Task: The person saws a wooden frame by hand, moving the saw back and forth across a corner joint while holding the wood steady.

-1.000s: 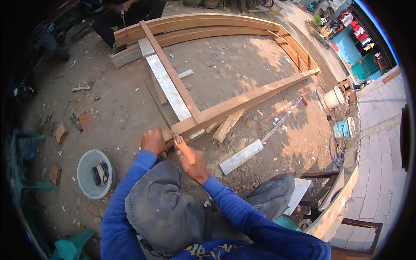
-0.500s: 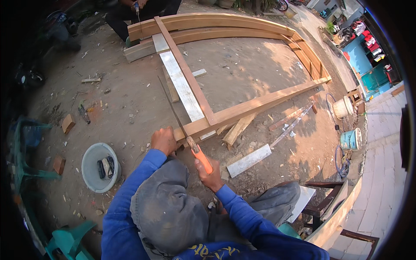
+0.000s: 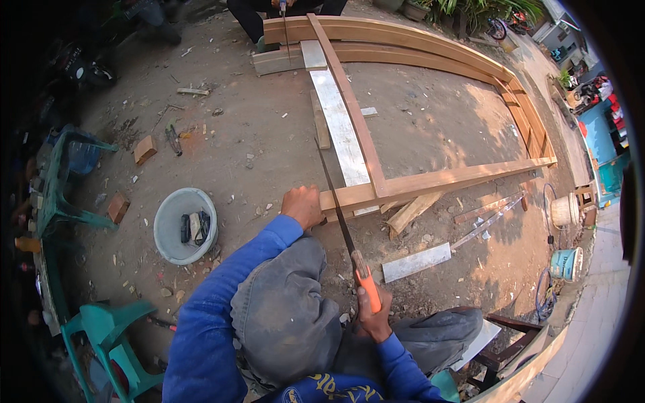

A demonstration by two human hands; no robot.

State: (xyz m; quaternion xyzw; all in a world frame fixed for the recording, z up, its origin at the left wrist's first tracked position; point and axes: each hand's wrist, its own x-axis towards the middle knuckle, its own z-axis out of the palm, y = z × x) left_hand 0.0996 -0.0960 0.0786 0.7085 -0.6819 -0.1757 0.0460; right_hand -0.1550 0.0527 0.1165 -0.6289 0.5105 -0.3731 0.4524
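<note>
My left hand [image 3: 302, 205] is wrapped over the near end of a wooden beam [image 3: 437, 174], which forms one side of a large timber frame. My right hand [image 3: 373, 309] grips the orange handle of a handsaw [image 3: 347, 235], whose long blade crosses the beam just right of my left fingers and slants away from me. A narrow wooden crosspiece [image 3: 356, 134] runs from that beam to the curved far side [image 3: 416, 57], beside a pale weathered board [image 3: 339, 127]. My bent legs in grey trousers are below the beam end.
Another person [image 3: 248, 17] crouches at the far end holding a saw. A bucket with tools [image 3: 185, 242] and green plastic chairs [image 3: 107, 336] are at my left, wood offcuts [image 3: 413, 265] on the dirt, paint pails [image 3: 564, 265] and a tiled ledge [image 3: 598, 295] at my right.
My right hand has drawn the saw back toward me, lengthening the blade between handle and beam. My left hand stays on the beam; the whole view has shifted.
</note>
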